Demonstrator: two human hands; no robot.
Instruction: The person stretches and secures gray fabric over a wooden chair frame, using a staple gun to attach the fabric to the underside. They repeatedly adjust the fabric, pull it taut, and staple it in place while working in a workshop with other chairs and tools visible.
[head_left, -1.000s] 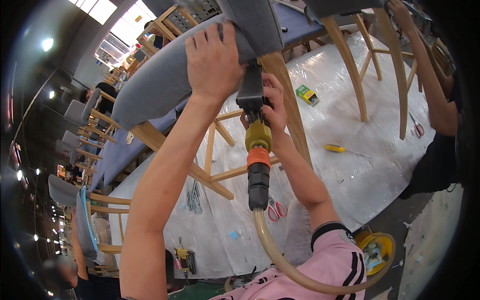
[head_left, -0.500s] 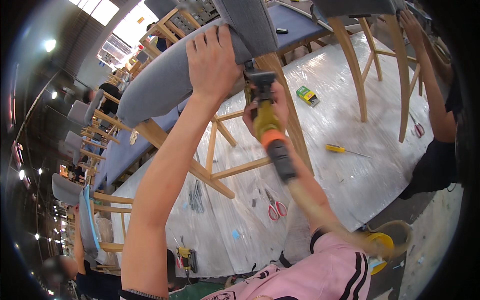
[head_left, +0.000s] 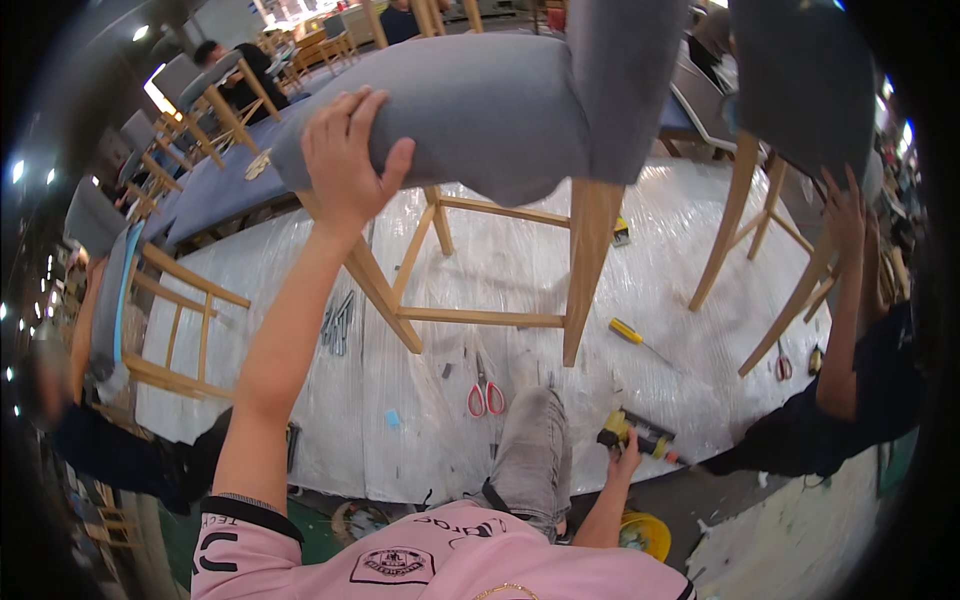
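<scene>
Overhead, the left hand (head_left: 345, 150) steadies a grey upholstered chair (head_left: 470, 110) while the right hand (head_left: 628, 458) holds a yellow-and-black pneumatic tool (head_left: 638, 432) low.

Left grip: fingers spread wide, palm pressed flat against the grey seat edge, not wrapped around it; the chair is raised above the desk (head_left: 500, 280), its pale wooden legs (head_left: 590, 260) pointing down toward the plastic-wrapped surface. Right grip: closed around the tool's body, down beside the grey-trousered knee (head_left: 535, 450) at the desk's near edge. Red-handled scissors (head_left: 484, 392) lie on the wrap just beyond the knee, a yellow-handled screwdriver (head_left: 640, 340) further right. Another person's hand (head_left: 848, 215) grasps a second chair's leg (head_left: 800, 300) at right.
</scene>
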